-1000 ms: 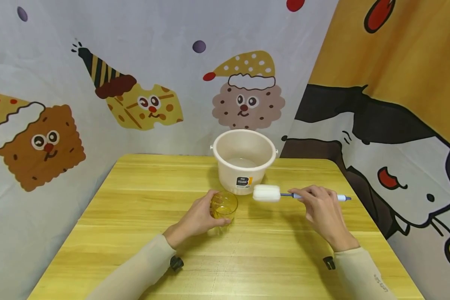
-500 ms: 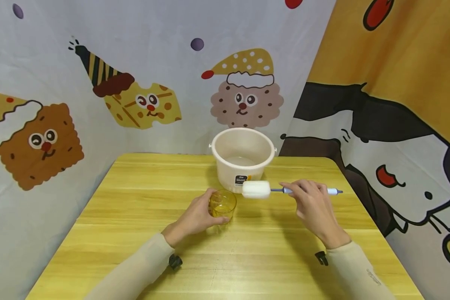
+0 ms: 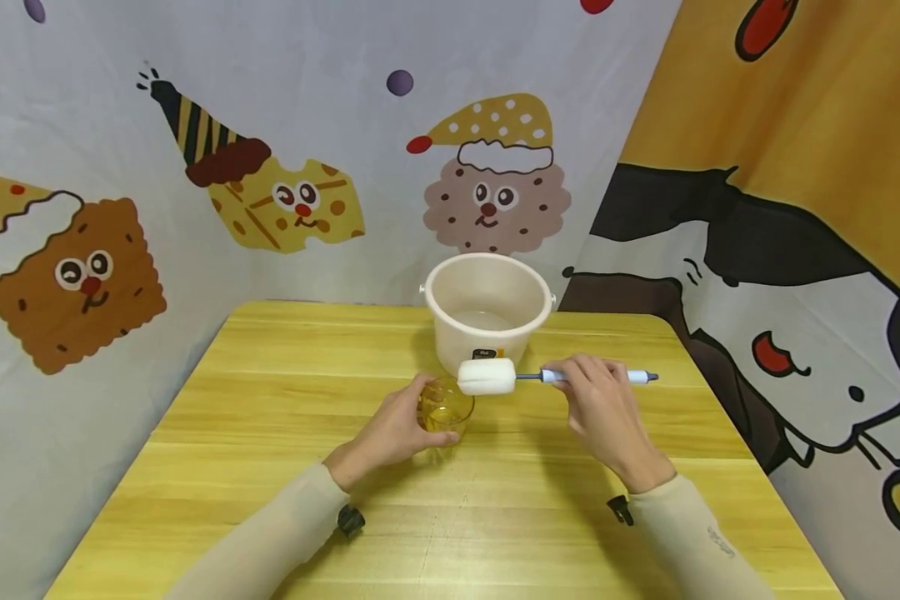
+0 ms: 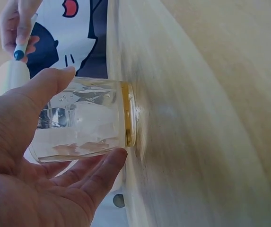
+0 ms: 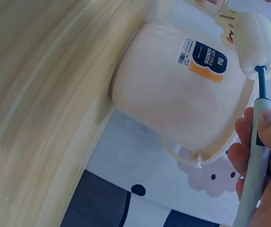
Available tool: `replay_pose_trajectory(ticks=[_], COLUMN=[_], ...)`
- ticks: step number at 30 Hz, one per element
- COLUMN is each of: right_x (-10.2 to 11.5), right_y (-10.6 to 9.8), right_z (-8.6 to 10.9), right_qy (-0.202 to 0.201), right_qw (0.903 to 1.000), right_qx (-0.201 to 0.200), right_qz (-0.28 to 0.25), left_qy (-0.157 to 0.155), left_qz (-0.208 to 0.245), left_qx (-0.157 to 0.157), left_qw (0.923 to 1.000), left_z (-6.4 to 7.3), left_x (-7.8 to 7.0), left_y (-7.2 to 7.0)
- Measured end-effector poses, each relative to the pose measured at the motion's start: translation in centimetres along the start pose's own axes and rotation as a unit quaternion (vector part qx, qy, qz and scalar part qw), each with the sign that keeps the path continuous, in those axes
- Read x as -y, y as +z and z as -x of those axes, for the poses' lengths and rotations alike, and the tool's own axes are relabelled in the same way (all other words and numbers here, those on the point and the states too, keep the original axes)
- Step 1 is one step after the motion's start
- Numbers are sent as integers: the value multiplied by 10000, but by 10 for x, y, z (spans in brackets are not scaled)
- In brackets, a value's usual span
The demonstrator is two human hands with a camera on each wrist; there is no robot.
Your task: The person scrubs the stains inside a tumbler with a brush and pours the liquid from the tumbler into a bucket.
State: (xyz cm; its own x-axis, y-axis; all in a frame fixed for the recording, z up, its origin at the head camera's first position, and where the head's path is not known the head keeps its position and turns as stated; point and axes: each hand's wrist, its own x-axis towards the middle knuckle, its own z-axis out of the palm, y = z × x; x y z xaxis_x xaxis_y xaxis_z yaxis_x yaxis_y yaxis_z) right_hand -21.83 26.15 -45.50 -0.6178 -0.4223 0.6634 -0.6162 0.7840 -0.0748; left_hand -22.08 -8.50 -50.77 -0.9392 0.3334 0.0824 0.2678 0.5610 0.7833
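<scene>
In the head view, my left hand (image 3: 390, 429) grips a transparent yellow-tinted glass cup (image 3: 453, 410), thumb on the near side and fingers round the far side. From the left wrist, the cup (image 4: 90, 118) has its base right at the tabletop. My right hand (image 3: 603, 408) holds a sponge bottle brush (image 3: 487, 377) by its pale blue handle, level above the table. The brush's white sponge head points left and overlaps the cup's right rim in the head view. The right wrist view shows thumb and fingers wrapped round the handle (image 5: 253, 170).
A cream bucket (image 3: 461, 340) with a dark and orange label stands at the back of the wooden table (image 3: 300, 358), just behind the cup and sponge. Cartoon-printed cloth (image 3: 307, 92) hangs behind and to the right of the table.
My right hand has moved left with the brush, bringing the sponge head from right of the cup to over its rim. My left hand and the cup have stayed in place.
</scene>
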Motion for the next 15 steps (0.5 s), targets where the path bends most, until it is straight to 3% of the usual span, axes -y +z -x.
replay_pose_trajectory(ticks=[15], right_x=[18], right_y=[6], right_z=[-16], right_qy=[-169], right_qw=[9986], right_qx=[352], right_qz=[360], left_qy=[77], left_qz=[-68], left_qx=[0], left_qw=[9999], left_z=[0], left_x=[-1], left_y=[-2])
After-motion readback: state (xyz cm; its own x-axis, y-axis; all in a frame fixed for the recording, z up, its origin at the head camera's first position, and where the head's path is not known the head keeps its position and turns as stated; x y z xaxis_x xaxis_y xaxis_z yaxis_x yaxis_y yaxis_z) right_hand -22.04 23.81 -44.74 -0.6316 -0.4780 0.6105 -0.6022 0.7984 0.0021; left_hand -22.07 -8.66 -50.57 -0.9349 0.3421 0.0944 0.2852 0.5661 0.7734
